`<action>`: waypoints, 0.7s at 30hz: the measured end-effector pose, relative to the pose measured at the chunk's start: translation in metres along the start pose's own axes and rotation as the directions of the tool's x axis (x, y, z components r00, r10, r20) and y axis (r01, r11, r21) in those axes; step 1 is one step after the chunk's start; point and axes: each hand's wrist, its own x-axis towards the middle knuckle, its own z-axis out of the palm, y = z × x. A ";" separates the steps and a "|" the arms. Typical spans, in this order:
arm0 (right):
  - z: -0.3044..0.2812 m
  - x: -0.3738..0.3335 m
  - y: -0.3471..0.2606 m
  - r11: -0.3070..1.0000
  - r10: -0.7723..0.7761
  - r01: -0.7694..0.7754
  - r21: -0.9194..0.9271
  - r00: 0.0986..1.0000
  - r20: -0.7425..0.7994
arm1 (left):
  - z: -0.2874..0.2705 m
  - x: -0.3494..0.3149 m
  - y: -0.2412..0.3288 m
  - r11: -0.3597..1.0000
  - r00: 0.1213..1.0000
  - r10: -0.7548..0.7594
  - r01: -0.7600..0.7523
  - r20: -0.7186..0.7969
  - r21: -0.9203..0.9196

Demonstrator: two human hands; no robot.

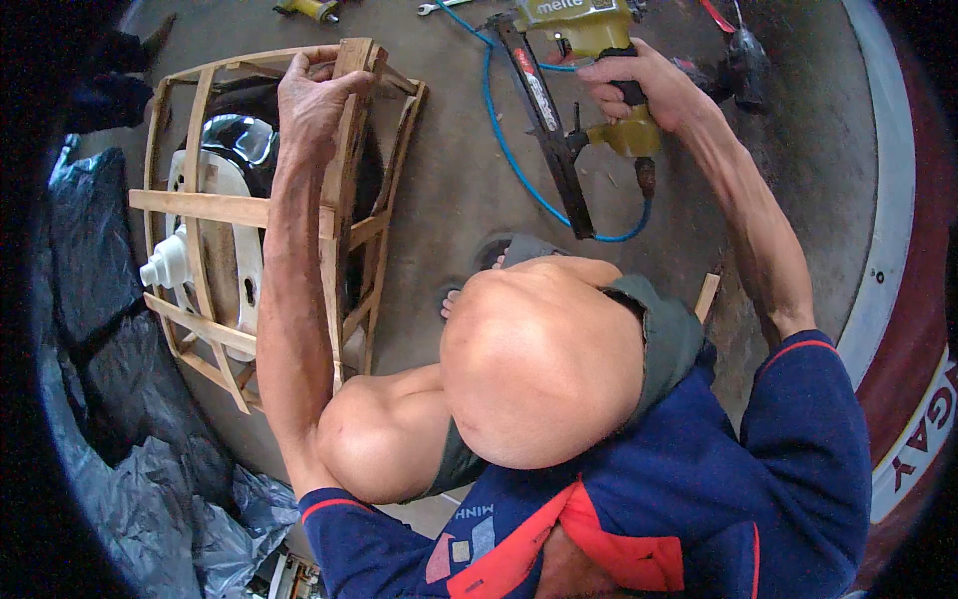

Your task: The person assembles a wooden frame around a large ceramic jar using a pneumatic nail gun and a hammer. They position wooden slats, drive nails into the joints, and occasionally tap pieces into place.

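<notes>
My left hand grips the top far corner of a wooden slat crate, its fingers curled over the wood. Inside the crate sits a machine part with a pale metal plate, a white stepped knob and a glossy black rounded body. Out to the right, my right hand is wrapped round the handle of an olive-green pneumatic nail gun. Its long black magazine slants down toward my knees, and a blue air hose joins the handle's end. The gun is apart from the crate.
Black plastic sheeting lies crumpled along the left. A yellowish tool and a wrench rest on the floor at the far side. Another dark tool lies beyond my right hand. A loose wood strip is beside my right thigh.
</notes>
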 end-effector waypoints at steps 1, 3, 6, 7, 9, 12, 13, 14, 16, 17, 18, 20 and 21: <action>0.000 -0.001 -0.001 1.000 -0.008 0.008 0.010 1.000 0.015 | -0.001 0.001 -0.004 1.000 1.000 -0.009 0.009 0.001 -0.028; -0.001 -0.001 -0.002 0.999 -0.009 0.008 0.031 1.000 0.021 | 0.000 0.003 -0.005 0.996 1.000 -0.025 0.026 0.012 -0.088; -0.005 -0.001 -0.002 0.998 0.005 -0.005 0.063 1.000 0.006 | 0.004 -0.003 0.006 0.973 0.993 -0.121 0.115 -0.014 -0.202; -0.005 0.000 0.000 0.997 0.003 -0.003 0.072 1.000 0.008 | 0.000 0.000 0.001 0.973 0.994 -0.105 0.096 -0.031 -0.210; -0.007 0.000 0.002 0.996 0.004 -0.005 0.087 1.000 0.021 | -0.006 0.008 -0.012 0.971 0.996 -0.069 0.053 -0.063 -0.231; -0.012 -0.002 0.003 0.993 0.005 -0.013 0.116 0.998 0.064 | -0.003 0.009 -0.017 0.974 0.993 -0.070 0.046 -0.100 -0.224; -0.015 -0.002 0.005 0.991 0.001 -0.012 0.132 0.996 0.086 | -0.001 0.008 -0.014 0.977 0.992 -0.062 0.038 -0.109 -0.209; -0.018 -0.001 0.007 0.989 -0.004 -0.012 0.148 0.994 0.109 | 0.001 0.007 -0.012 0.981 0.991 -0.055 0.031 -0.118 -0.194; -0.024 0.003 0.014 0.980 -0.021 -0.010 0.198 0.988 0.155 | 0.003 0.001 -0.009 0.988 0.987 -0.055 0.032 -0.151 -0.152; -0.026 0.004 0.016 0.974 -0.030 -0.011 0.225 0.984 0.178 | 0.003 0.000 -0.009 0.994 0.986 -0.023 0.004 -0.165 -0.114; -0.025 0.004 0.016 0.980 -0.071 0.032 0.198 0.978 0.197 | 0.004 -0.002 -0.008 0.997 0.984 0.010 -0.023 -0.177 -0.072; -0.021 0.003 0.016 0.961 -0.061 0.013 0.277 0.984 0.168 | 0.006 -0.007 -0.005 0.954 0.927 0.258 -0.200 -0.271 0.224; -0.022 0.000 0.017 0.950 -0.053 0.007 0.313 0.989 0.139 | 0.018 -0.012 0.005 0.831 0.834 0.471 -0.311 -0.286 0.461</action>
